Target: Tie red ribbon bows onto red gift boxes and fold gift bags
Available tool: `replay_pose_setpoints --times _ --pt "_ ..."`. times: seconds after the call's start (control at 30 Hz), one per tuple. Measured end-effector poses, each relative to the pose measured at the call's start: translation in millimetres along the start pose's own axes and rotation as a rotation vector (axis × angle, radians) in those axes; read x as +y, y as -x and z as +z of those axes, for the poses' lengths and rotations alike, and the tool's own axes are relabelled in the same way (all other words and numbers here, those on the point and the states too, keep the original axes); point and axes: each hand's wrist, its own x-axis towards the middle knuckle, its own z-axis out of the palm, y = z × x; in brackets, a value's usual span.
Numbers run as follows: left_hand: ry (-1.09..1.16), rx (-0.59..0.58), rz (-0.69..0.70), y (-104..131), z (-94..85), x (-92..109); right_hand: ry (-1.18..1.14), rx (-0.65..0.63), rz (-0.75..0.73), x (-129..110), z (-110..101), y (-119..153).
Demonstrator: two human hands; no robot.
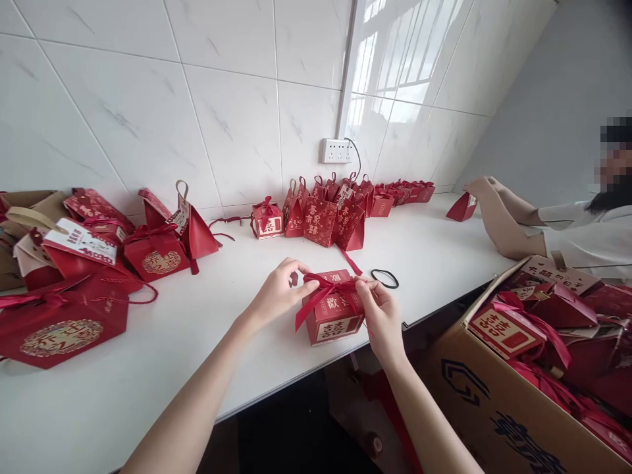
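Head view — both hands (pixel 281 291) (pixel 384 319) pinch the red ribbon (pixel 336 286) — atop a box (pixel 338 329).

The red box (pixel 332 308) sits upright on the white tabletop (pixel 424 263), lower middle of the frame, a cream panel (pixel 340 328) on its front. I hold its red ribbon (pixel 336 287) across the top; whether it's knotted, I can't quite tell.

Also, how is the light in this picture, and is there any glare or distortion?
Head view: even, bright light; a barred window reflection glares on the wall tiles; deep shadow lies under the table; the cardboard carton looks slanted, probably wide-angle stretching; the red box between left hand and right hand looks fairly sharp.
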Motion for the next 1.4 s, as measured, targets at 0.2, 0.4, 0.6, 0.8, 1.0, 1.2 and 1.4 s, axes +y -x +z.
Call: replay_pose_setpoints --times 0.2,0.4,0.6,0.8,1.0,1.2,1.4 --pt "0.093 -0.058 -0.127 3 0.7 5 -0.039 -0.081 0.121 -7 -5 0" --pt "0.251 -0.005 -0.153 0 6.0 0 -0.153 -0.125 0.153 -4 -6 -2" --pt "0.474 -0.133 -0.261 -3 -0.2 -2 -0.166 -0.109 0.19 -1 -9 -6" --pt "0.605 -0.224 -0.223 -3 -9.1 -3 -0.179 -0.124 0.205 -3 -13 -9" --pt "0.392 0.025 -0.072 -4 0.8 -6 -0.123 -0.137 0.178 -3 -11 -4" --pt "0.393 0.22 0.041 0 13.7 -3 -0.088 -0.127 0.156 1 -10 0" --pt "0.306 0.293 0.217 2 20.6 -4 -0.083 -0.141 0.169 2 -10 -1"
